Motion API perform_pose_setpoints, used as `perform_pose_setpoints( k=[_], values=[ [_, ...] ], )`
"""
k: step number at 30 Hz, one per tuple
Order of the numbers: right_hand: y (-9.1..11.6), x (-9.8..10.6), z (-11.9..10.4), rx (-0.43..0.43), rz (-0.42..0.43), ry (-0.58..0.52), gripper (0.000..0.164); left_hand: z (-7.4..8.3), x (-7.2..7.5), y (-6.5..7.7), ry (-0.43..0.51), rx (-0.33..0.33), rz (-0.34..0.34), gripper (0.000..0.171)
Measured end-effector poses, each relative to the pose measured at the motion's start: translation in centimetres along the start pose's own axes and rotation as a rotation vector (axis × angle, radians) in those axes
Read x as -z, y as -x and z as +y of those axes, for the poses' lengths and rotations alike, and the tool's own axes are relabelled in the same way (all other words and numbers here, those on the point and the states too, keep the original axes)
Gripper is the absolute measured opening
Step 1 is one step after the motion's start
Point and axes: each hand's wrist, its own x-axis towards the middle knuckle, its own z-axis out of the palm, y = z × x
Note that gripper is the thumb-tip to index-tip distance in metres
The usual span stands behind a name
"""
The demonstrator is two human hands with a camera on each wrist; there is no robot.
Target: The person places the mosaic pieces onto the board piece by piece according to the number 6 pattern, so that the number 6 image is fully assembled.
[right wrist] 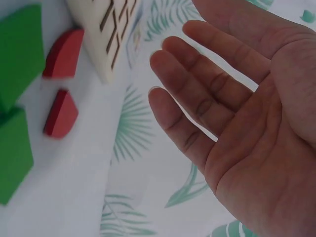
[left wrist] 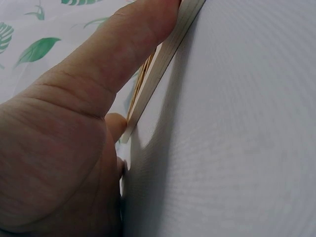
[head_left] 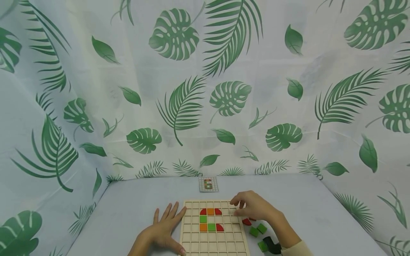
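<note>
A light wooden grid board (head_left: 213,247) lies on the table with red, orange and green tiles (head_left: 211,227) set in several of its cells. My left hand (head_left: 164,229) rests at the board's left side, fingers spread, its thumb and a fingertip against the edge; the thumb (left wrist: 123,49) touches the rim in the left wrist view. Over the upper right corner of the board hovers my right hand (head_left: 253,206), fingers slightly bent and holding nothing. Its bare palm (right wrist: 261,153) fills the right side of the right wrist view.
Loose green tiles (head_left: 257,230) and red quarter-round tiles (head_left: 246,222) lie right of the board, the red ones (right wrist: 64,54) close to its edge. A pattern card (head_left: 208,184) lies behind it. Leaf-printed cloth (head_left: 205,106) hangs at the back and sides.
</note>
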Motion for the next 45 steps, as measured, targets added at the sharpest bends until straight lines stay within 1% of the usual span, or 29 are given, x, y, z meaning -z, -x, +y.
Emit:
perform_pose_setpoints(
  k=[6,11,14,19,24,30,35,41,45],
  values=[
    [0.6,0.8,0.5,0.001,0.016,-0.021,0.034,0.1,0.0,0.1,0.001,0.0,0.004,0.14],
    [1.1,1.3,0.8,-0.022,-0.005,-0.048,0.031,0.1,0.1,0.1,0.0,-0.006,0.007,0.14],
    [1.6,1.7,1.3,-0.051,-0.056,-0.081,0.027,0.1,0.1,0.1,-0.002,-0.006,0.008,0.141],
    [2.7,2.5,2.8,-0.109,-0.18,-0.14,0.027,0.2,0.1,0.1,-0.004,0.005,0.003,0.141],
    [3.7,3.0,4.4,-0.155,-0.246,-0.177,0.026,0.2,0.1,0.0,-0.009,0.015,-0.002,0.14],
    [4.0,2.9,5.0,-0.225,-0.289,-0.26,0.022,0.0,-0.1,-0.1,-0.015,0.013,-0.002,0.14],
    [3.9,2.5,5.2,-0.275,-0.305,-0.275,0.021,-0.1,-0.1,-0.1,-0.013,0.015,-0.005,0.14],
    [3.6,2.1,5.8,-0.272,-0.33,-0.281,0.025,-0.1,-0.1,-0.2,-0.015,0.016,-0.002,0.14],
    [3.5,2.0,6.2,-0.278,-0.323,-0.274,0.027,-0.1,-0.1,-0.1,-0.014,0.012,-0.004,0.139]
  ],
)
